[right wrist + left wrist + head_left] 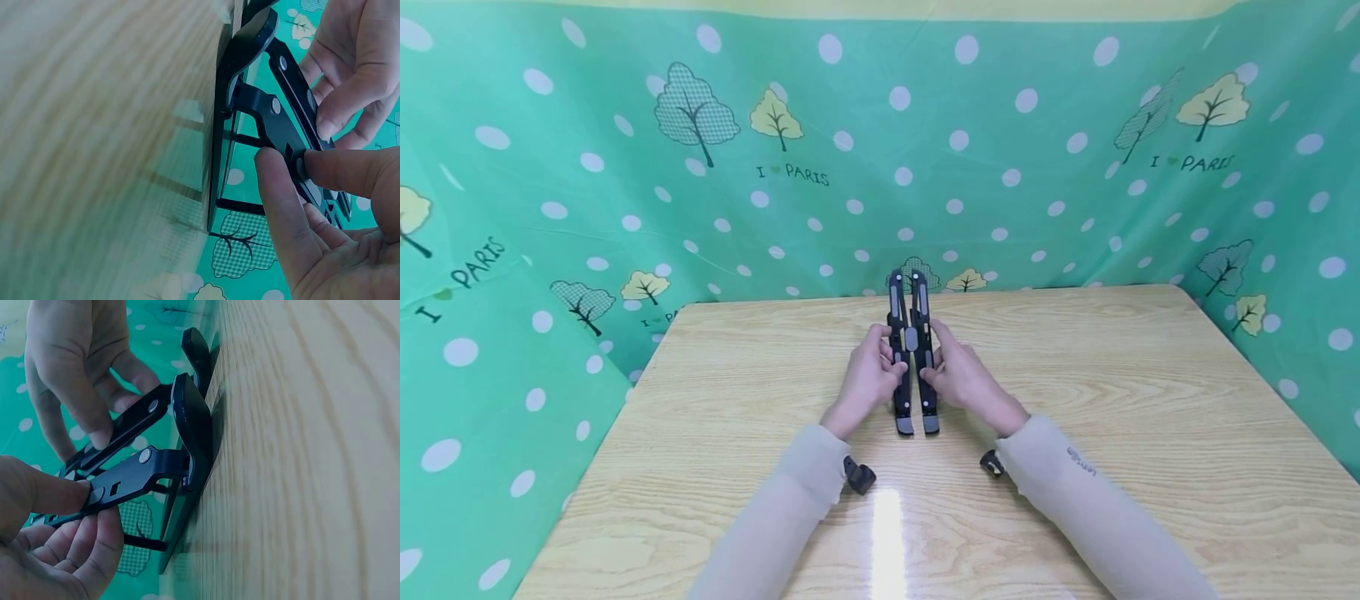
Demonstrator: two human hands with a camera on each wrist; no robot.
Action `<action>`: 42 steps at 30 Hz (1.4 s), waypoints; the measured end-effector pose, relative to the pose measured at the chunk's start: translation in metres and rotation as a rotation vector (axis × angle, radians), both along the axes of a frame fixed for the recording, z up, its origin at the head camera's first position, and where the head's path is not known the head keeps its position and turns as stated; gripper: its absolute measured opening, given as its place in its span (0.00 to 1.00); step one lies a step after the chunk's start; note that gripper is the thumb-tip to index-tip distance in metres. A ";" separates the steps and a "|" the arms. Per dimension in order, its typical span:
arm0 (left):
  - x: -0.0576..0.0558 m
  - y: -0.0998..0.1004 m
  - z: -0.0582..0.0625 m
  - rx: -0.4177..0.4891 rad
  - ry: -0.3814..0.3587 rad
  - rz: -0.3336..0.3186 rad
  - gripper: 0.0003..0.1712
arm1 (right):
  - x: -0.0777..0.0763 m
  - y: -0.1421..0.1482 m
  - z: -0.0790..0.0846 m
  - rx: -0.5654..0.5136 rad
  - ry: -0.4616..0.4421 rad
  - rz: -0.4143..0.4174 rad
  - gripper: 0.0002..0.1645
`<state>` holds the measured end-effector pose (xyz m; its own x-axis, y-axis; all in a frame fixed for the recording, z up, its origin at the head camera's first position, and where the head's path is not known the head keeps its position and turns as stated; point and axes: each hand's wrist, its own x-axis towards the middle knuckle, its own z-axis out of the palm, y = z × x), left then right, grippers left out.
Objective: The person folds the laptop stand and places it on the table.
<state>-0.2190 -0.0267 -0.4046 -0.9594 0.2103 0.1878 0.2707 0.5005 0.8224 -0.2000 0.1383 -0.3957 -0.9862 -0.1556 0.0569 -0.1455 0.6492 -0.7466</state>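
Observation:
A black folding laptop stand (912, 339) with grey pads is at the middle of the table, its two long arms side by side with a narrow gap between them. My left hand (868, 375) pinches the left arm between thumb and fingers. On the other side my right hand (966, 379) grips the right arm, thumb on top and fingers beneath. In the left wrist view the stand's curved front lip (190, 422) is close to the tabletop, and the arms slope up from it. Thin struts (240, 206) show under the arms in the right wrist view.
The wooden table (737, 358) has its back edge right behind the stand. Behind it hangs a green dotted cloth (865, 208) with trees and lettering, also covering both sides. A black wrist camera (859, 475) sits by the left sleeve, another (992, 463) by the right.

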 end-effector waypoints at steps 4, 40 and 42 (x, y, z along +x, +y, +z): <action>0.001 0.002 0.001 -0.004 -0.001 -0.010 0.32 | 0.001 -0.001 0.000 0.008 -0.004 -0.006 0.51; 0.003 0.005 0.001 0.020 -0.029 -0.021 0.32 | -0.001 0.003 0.001 -0.077 -0.077 0.014 0.46; 0.003 0.004 0.002 0.018 -0.034 -0.018 0.32 | -0.001 0.004 0.001 -0.083 -0.078 0.014 0.44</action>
<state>-0.2158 -0.0228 -0.4023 -0.9613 0.2248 0.1591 0.2514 0.4805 0.8402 -0.2015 0.1426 -0.3948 -0.9859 -0.1675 -0.0067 -0.0936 0.5829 -0.8072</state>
